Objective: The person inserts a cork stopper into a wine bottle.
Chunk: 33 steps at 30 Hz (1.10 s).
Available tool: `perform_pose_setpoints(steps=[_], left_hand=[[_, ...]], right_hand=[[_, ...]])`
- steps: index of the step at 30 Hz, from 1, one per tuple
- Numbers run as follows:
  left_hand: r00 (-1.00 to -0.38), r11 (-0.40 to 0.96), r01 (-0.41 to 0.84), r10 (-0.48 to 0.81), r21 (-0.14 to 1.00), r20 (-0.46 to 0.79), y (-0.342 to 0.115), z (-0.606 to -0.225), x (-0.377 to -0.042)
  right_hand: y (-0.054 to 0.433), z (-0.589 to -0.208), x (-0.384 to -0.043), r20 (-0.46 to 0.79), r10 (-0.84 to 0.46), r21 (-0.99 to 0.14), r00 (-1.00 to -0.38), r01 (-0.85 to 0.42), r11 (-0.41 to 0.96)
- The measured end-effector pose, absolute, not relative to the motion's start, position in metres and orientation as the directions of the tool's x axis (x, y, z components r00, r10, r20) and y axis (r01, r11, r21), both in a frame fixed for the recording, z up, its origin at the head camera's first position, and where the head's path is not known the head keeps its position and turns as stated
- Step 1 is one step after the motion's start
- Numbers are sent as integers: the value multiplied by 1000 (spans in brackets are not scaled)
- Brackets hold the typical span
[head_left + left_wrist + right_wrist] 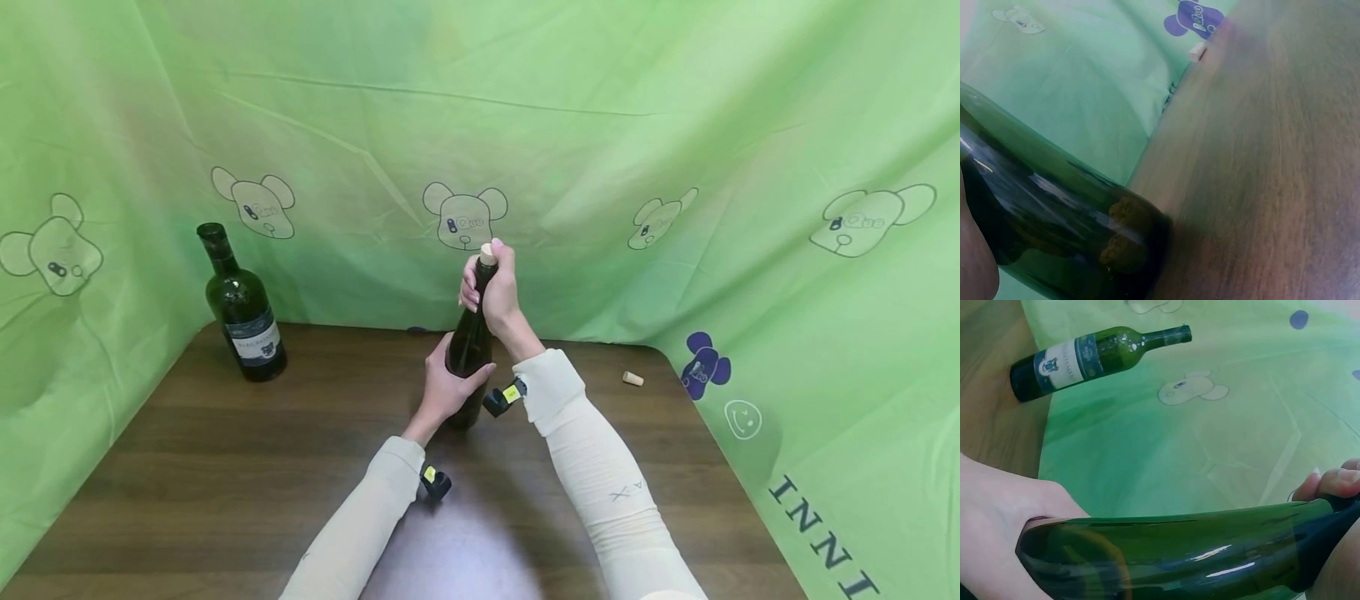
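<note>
A dark green glass bottle (468, 346) stands on the table in the middle of the head view, leaning slightly. My left hand (447, 385) grips its body from the left. Higher up, my right hand (502, 287) wraps the neck, its thumb against a pale cork (487, 253) in the mouth. How deep the cork sits cannot be told. The left wrist view shows the lower glass of this bottle (1066, 200) close up, with brown rounded shapes (1125, 240) near the base, unclear whether inside or reflected. Its shoulder fills the bottom of the right wrist view.
A second green bottle (242, 304) with a white and blue label stands upright at the left, its mouth uncorked. One loose cork (633, 378) lies on the wooden table (225, 467) near the right edge. Green printed cloth (555, 142) hangs behind and at both sides.
</note>
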<state>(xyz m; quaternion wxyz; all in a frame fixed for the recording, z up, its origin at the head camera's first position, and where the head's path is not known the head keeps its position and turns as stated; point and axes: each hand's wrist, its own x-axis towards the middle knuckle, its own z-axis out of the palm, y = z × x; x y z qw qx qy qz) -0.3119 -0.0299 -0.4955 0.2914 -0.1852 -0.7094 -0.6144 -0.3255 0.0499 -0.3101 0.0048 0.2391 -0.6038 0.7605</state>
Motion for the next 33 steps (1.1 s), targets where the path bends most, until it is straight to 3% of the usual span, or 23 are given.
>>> perform_pose_setpoints(steps=[5, 12, 23, 26, 33], left_hand=[[-771, 167, 613, -87, 772, 631, -30, -495, -312], [-767, 165, 617, -90, 769, 635, -29, -493, -313], [-748, 154, 632, -139, 760, 649, -23, -495, -312], [-752, 179, 618, -147, 765, 642, -22, -495, -312], [-750, 208, 606, -169, 767, 639, -23, -495, -312]], right_hand=[[49, -309, -325, 363, -262, -915, -894, -289, -282], [50, -314, -328, 488, -176, -867, -855, -450, -215], [49, -314, -328, 554, -112, -831, -825, -539, -139], [50, -315, -329, 525, -129, -849, -842, -505, -159], [50, -310, -328, 357, -251, -920, -900, -293, -261]])
